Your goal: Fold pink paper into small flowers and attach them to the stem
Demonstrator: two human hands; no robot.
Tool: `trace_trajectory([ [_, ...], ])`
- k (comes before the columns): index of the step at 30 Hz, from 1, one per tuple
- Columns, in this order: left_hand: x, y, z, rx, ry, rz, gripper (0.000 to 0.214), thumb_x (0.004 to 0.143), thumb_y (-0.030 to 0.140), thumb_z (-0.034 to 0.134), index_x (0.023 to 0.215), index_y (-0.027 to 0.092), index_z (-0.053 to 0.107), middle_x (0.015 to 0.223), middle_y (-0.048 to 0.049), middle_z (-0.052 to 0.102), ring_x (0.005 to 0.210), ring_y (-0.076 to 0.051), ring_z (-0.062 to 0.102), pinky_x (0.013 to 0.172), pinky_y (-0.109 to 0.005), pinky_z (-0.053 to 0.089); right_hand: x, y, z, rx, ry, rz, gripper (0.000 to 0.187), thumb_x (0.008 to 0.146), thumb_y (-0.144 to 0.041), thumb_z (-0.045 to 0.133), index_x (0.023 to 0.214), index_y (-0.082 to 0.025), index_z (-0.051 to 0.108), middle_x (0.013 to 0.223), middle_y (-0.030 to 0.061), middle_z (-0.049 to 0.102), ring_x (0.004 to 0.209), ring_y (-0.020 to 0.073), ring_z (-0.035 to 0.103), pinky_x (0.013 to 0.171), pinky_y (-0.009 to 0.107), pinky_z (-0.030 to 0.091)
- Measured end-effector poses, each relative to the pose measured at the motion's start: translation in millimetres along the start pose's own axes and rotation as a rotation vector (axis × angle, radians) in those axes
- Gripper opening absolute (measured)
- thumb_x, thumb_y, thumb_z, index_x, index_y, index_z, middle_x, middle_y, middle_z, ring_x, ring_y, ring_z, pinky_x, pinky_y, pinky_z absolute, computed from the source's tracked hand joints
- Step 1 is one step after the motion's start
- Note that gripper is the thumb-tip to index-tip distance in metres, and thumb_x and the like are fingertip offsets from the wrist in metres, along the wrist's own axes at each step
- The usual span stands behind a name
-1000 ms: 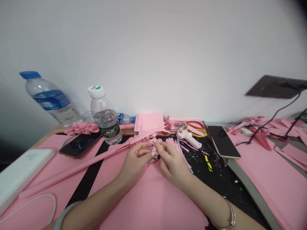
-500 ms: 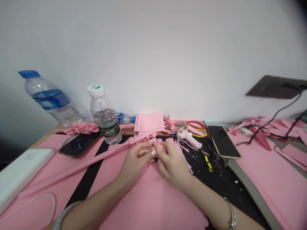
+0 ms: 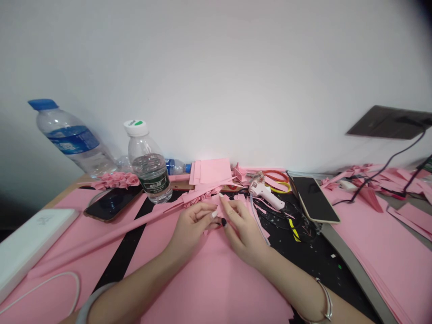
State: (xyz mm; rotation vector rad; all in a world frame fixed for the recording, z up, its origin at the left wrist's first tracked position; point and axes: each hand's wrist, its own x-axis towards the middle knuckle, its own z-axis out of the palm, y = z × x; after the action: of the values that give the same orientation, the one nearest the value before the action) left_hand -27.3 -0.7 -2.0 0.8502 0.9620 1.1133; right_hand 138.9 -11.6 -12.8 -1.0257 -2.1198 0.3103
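My left hand (image 3: 195, 226) and my right hand (image 3: 243, 229) meet over the middle of the table, fingers bent and pinching a small piece of pink paper (image 3: 220, 211) between them. Its exact shape is partly hidden by the fingers. Beneath lies a large pink paper sheet (image 3: 209, 279). Just beyond the hands are folded pink paper pieces (image 3: 202, 194) and a long rolled pink paper stick (image 3: 111, 236) that slants to the lower left. To the right of my right hand lies a white hot glue gun (image 3: 268, 194).
A water bottle with a white cap (image 3: 150, 168) and a tilted blue-capped bottle (image 3: 72, 139) stand at left, near a dark phone (image 3: 113, 203) and a white power bank (image 3: 37, 245). Another phone (image 3: 313, 200), scissors (image 3: 278, 185) and stacked pink sheets (image 3: 384, 252) are at right.
My right hand has shifted slightly to the right, and the fingertips of the two hands are a little farther apart. The pink paper between them shows more.
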Motion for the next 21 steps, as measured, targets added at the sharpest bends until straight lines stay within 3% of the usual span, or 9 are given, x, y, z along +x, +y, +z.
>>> trace_trajectory([
  [4, 0.0, -2.6, -0.1, 0.021, -0.005, 0.018, 0.029, 0.065, 0.032, 0.083, 0.083, 0.015, 0.069, 0.071, -0.0032, 0.075, 0.069, -0.019, 0.074, 0.068, -0.03, 0.059, -0.4, 1.2, 0.6, 0.135, 0.108, 0.171, 0.043, 0.097, -0.018, 0.042, 0.14, -0.019, 0.044, 0.101, 0.0082, 0.06, 0.089, 0.0207, 0.059, 0.078, 0.033, 0.051],
  [7, -0.3, -5.8, -1.2, 0.067, -0.046, 0.033, 0.022, 0.068, 0.028, 0.079, 0.084, 0.015, 0.07, 0.071, -0.0024, 0.075, 0.068, -0.019, 0.074, 0.07, -0.03, 0.06, 1.2, 1.6, 0.9, 0.22, 0.152, 0.296, 0.014, 0.098, -0.025, 0.042, 0.099, -0.019, 0.054, 0.079, 0.0017, 0.057, 0.068, 0.0163, 0.054, 0.062, 0.027, 0.044],
  [9, -0.5, -7.3, -2.0, 0.103, -0.08, 0.037, 0.019, 0.07, 0.026, 0.076, 0.085, 0.016, 0.07, 0.073, -0.0025, 0.076, 0.069, -0.019, 0.074, 0.072, -0.031, 0.06, 2.9, 1.7, 1.0, 0.245, 0.118, 0.329, 0.025, 0.099, -0.031, 0.042, 0.075, -0.022, 0.043, 0.065, -0.0032, 0.047, 0.058, 0.0137, 0.045, 0.054, 0.026, 0.035],
  [11, -0.6, -7.9, -2.5, 0.13, -0.11, 0.037, 0.017, 0.071, 0.025, 0.075, 0.084, 0.016, 0.07, 0.075, -0.003, 0.076, 0.069, -0.019, 0.075, 0.072, -0.031, 0.061, 4.5, 2.1, 1.3, 0.263, 0.069, 0.339, 0.036, 0.099, -0.034, 0.041, 0.065, -0.024, 0.032, 0.058, -0.0057, 0.036, 0.053, 0.0124, 0.037, 0.052, 0.026, 0.029],
  [21, 1.9, -8.3, -3.9, 0.119, -0.176, -0.048, 0.028, 0.066, 0.032, 0.081, 0.084, 0.016, 0.068, 0.072, -0.0045, 0.077, 0.07, -0.022, 0.076, 0.073, -0.034, 0.061, 5.8, 3.0, 3.6, 0.38, 0.03, 0.418, 0.041, 0.097, -0.04, 0.04, 0.061, -0.024, 0.028, 0.056, -0.0062, 0.029, 0.054, 0.0121, 0.031, 0.052, 0.027, 0.025],
])
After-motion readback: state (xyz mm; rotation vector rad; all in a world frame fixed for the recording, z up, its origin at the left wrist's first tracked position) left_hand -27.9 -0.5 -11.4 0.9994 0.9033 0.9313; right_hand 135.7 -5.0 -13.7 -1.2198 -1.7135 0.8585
